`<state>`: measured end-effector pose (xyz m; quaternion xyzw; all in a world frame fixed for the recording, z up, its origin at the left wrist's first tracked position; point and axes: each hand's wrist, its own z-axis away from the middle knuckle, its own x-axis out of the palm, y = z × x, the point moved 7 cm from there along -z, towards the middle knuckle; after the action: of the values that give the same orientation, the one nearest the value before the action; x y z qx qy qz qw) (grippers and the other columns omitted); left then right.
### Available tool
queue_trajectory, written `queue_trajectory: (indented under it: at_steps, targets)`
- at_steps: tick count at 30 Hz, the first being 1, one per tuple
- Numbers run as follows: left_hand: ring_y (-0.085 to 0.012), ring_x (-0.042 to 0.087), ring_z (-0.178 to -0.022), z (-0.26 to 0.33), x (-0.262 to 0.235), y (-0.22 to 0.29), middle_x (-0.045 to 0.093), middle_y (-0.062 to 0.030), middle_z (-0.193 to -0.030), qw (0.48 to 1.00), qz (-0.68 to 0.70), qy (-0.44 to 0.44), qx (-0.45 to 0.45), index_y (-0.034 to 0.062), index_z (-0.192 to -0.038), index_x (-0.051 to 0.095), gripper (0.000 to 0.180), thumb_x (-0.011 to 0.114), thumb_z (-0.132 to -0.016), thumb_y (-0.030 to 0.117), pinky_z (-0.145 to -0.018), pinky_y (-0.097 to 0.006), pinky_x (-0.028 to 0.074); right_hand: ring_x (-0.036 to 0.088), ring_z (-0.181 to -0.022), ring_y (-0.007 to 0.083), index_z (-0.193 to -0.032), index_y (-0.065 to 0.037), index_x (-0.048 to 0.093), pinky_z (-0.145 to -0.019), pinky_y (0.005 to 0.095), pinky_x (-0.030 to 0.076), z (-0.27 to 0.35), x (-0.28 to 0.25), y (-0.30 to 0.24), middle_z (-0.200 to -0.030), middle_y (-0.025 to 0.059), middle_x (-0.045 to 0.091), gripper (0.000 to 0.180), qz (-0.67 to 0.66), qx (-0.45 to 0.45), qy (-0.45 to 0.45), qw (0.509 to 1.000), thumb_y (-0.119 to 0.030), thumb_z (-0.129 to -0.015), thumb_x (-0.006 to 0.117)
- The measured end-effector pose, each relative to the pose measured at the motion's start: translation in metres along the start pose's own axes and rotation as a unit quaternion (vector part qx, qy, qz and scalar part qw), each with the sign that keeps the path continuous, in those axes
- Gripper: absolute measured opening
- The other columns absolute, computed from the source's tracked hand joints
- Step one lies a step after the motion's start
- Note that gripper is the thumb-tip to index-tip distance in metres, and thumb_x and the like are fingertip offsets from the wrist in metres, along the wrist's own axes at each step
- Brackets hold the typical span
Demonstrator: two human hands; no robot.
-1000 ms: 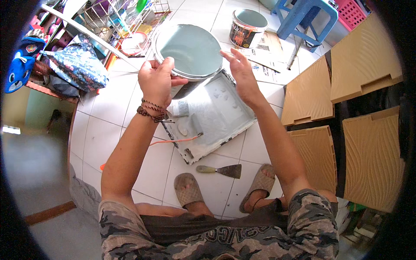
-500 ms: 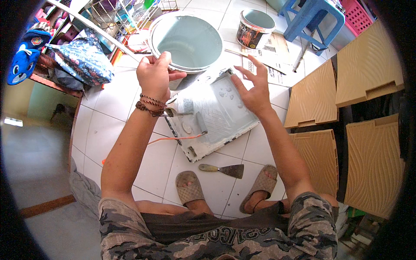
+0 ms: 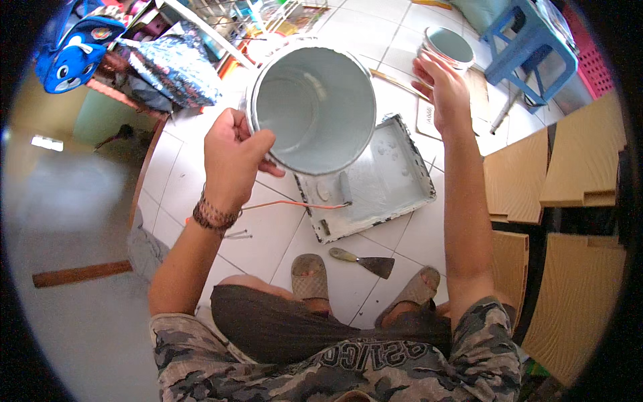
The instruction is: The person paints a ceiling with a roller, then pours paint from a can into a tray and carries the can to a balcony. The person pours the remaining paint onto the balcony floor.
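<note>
My left hand point(image 3: 236, 155) grips the rim of a large bucket point(image 3: 315, 110), thumb over the edge. The bucket is tilted so its pale grey-coated inside faces me. My right hand point(image 3: 445, 94) is raised at the far right, fingers stretched out, in front of a smaller paint can point(image 3: 452, 44); whether it touches the can is unclear. Below the bucket lies a paint tray point(image 3: 408, 191) smeared with grey paint. A small paint roller point(image 3: 344, 187) with an orange handle rests in it, partly covered by the bucket.
A putty knife point(image 3: 367, 261) lies on the white tiles between my sandalled feet. Wood-coloured panels point(image 3: 583, 288) stand along the right. A blue stool point(image 3: 532, 50) is at the far right. Bags point(image 3: 171, 63) and a wire rack point(image 3: 268, 17) are at the far left.
The bucket has come nearer and tipped toward me in my left hand. My right hand has moved from above the tray out to the smaller can. The view has shifted.
</note>
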<state>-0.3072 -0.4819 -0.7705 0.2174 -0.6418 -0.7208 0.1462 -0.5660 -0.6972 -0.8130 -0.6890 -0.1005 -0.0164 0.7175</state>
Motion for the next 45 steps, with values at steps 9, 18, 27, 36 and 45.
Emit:
queue_trajectory:
  at_steps: [9,18,27,36,45]
  targets:
    - [-0.0152,0.060,-0.062,0.045,-0.028,0.013,0.054,-0.0076,-0.079,0.994,0.064,0.086,-0.023,0.0006,-0.084,0.042,0.011,0.051,-0.079,-0.004,-0.048,-0.031,0.061,0.067,-0.086,0.0217,-0.116,-0.003,0.064,-0.080,0.0326,0.050,0.043,0.038,-0.046,-0.097,0.0143,0.070,0.044,0.398,-0.073,-0.205,0.891,-0.034,-0.084,0.063]
    - [-0.0245,0.060,-0.086,0.013,-0.013,-0.083,0.059,-0.0132,-0.102,0.898,0.388,0.188,-0.088,-0.0029,-0.107,0.052,0.029,0.051,-0.078,0.001,-0.072,-0.034,0.058,0.063,-0.084,0.0163,-0.119,0.003,0.060,-0.074,0.0285,0.051,0.069,-0.086,-0.016,-0.092,0.0101,0.068,0.039,0.176,0.053,0.031,0.982,-0.022,-0.088,0.064]
    - [-0.0247,0.062,-0.081,0.002,-0.006,-0.094,0.061,-0.0153,-0.096,0.866,0.432,0.224,-0.111,-0.0073,-0.103,0.052,0.029,0.052,-0.075,-0.001,-0.075,-0.036,0.059,0.056,-0.085,0.0118,-0.124,0.000,0.057,-0.075,0.0245,0.046,0.083,-0.109,0.011,-0.094,0.0064,0.063,0.041,0.451,0.146,-0.181,0.861,-0.022,-0.090,0.063]
    - [-0.0270,0.065,-0.069,0.032,0.029,-0.061,0.060,-0.0188,-0.099,0.902,0.324,0.240,-0.155,-0.0072,-0.110,0.047,0.035,0.044,-0.077,0.003,-0.055,-0.035,0.062,0.061,-0.093,0.0283,-0.127,-0.003,0.053,-0.081,0.0365,0.049,0.110,-0.090,-0.007,-0.106,0.0190,0.062,0.052,0.462,0.161,-0.228,0.842,-0.028,-0.085,0.067]
    - [-0.0226,0.066,-0.074,0.071,0.082,-0.020,0.061,-0.0166,-0.098,0.934,0.191,0.196,-0.231,-0.0083,-0.107,0.049,0.034,0.043,-0.073,-0.011,-0.053,-0.034,0.062,0.061,-0.078,0.0170,-0.127,-0.002,0.054,-0.074,0.0304,0.051,0.167,-0.105,0.045,-0.094,0.0123,0.065,0.045,0.455,0.312,-0.230,0.801,-0.023,-0.088,0.065]
